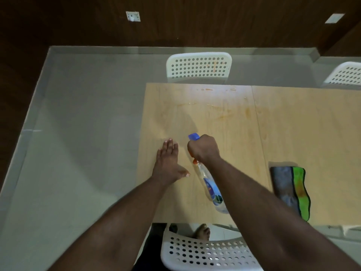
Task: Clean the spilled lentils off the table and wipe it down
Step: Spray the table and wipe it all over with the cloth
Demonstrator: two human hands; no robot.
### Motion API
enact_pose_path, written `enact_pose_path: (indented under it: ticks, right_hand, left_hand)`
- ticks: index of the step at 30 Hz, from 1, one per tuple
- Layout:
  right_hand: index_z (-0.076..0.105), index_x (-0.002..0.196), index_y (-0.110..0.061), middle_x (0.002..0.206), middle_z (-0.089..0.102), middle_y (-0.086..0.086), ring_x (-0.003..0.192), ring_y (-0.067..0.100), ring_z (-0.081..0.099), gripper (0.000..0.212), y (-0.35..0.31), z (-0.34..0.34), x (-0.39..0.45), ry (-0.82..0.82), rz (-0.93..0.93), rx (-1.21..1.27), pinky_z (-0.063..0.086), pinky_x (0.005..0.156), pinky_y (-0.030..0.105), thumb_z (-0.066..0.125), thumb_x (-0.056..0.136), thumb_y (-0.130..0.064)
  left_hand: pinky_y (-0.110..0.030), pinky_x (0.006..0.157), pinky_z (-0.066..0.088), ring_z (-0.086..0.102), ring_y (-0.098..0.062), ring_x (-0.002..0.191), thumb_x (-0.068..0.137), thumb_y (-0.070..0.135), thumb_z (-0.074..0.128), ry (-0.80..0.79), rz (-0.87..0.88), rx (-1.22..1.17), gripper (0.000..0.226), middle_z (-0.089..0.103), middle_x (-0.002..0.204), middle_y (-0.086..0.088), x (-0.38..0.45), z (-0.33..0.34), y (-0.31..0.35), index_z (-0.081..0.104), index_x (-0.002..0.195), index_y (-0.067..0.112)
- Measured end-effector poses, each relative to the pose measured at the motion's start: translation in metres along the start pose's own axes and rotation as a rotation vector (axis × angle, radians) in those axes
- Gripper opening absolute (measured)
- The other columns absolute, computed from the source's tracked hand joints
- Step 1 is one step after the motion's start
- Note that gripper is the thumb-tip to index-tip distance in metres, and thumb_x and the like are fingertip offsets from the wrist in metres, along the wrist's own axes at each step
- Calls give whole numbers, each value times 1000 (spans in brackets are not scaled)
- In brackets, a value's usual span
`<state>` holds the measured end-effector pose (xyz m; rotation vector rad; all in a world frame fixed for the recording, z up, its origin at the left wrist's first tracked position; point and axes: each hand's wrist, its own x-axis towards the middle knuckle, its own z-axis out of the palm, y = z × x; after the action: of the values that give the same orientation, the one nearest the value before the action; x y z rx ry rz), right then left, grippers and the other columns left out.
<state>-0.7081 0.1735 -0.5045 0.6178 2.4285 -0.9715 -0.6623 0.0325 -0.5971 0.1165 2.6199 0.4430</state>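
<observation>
Table (293, 133): one spray bottle (210, 184) gripped in my right hand (204, 148), fingers curled round neck; left hand (168, 161) flat, fingers straight; two cloths (291, 189) near front edge.

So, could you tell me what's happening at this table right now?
A person is cleaning the wooden table. Their right hand grips a spray bottle, its blue nozzle aimed across the tabletop, while the left hand rests flat on the surface beside it. Orange smears remain farther across the table. A folded grey and green cloth lies to the right, not yet picked up.
</observation>
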Motion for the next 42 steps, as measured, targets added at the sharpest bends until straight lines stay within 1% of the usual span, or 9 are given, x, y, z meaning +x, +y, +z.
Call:
enact_pose_path:
  ticks: [5,8,13,17,21,27,34,36,42]
  right_hand:
    - [67,88,-8,77,70,6,67,20,67,24,21,9,-27,-82,-3,-35,52,58,32,56,82,-28]
    - [64,85,-7,72,67,5,61,20,65,20,40,0,-39,-14,22,11,50,55,32,56,83,-25]
    - [66,84,-4,60,72,9,55,27,73,25,73,-37,-43,105,118,126,62,65,38,51,77,-23]
    - [65,87,-6,71,74,11,66,31,75,29,108,-68,-45,199,203,197,62,69,40,51,69,-24]
    - [65,86,-4,69,74,11,66,29,74,22,128,-82,-55,209,209,201,61,66,37,52,77,-20]
    - [65,85,-5,69,73,11,58,27,73,21,123,-55,-84,79,99,100,58,56,34,52,76,-19]
    - [63,81,-9,73,71,9,60,25,71,18,103,2,-116,-62,-43,-20,59,60,35,55,78,-24]
    - [63,82,-10,74,71,9,66,27,73,24,99,12,-122,-68,-38,-36,63,67,39,52,73,-28]
    - [64,80,-9,69,72,9,63,28,72,25,109,-4,-125,63,18,58,64,68,42,48,70,-26]
  left_hand:
    - [-46,131,-1,-21,-26,161,75,69,82,13,-58,-17,142,-22,174,-9,-25,13,-1,-10,167,13]
    - [-47,131,0,-21,-26,161,74,70,81,7,-62,-16,142,-22,174,-9,-35,22,7,-8,168,13]
    - [-46,131,-3,-23,-26,160,77,70,79,-30,-1,-19,136,-23,174,-8,-48,36,36,-6,168,14]
    - [-49,130,-5,-22,-27,160,76,71,78,-29,42,14,136,-22,174,-9,-57,54,60,-4,168,14]
    - [-47,128,-8,-24,-27,160,76,70,79,-14,40,17,136,-23,174,-9,-69,65,71,-5,168,14]
    - [-48,130,-2,-21,-26,160,77,68,79,4,-47,4,135,-23,174,-9,-89,74,67,-5,168,15]
    - [-48,131,2,-17,-26,162,81,66,77,16,-117,-19,129,-20,175,-9,-110,74,39,-3,168,14]
    - [-49,131,3,-17,-27,161,82,66,76,20,-129,-11,128,-20,174,-10,-114,71,29,-3,168,15]
    - [-51,130,12,-14,-30,162,83,65,76,-14,-92,12,126,-20,174,-11,-116,58,21,-2,168,13]
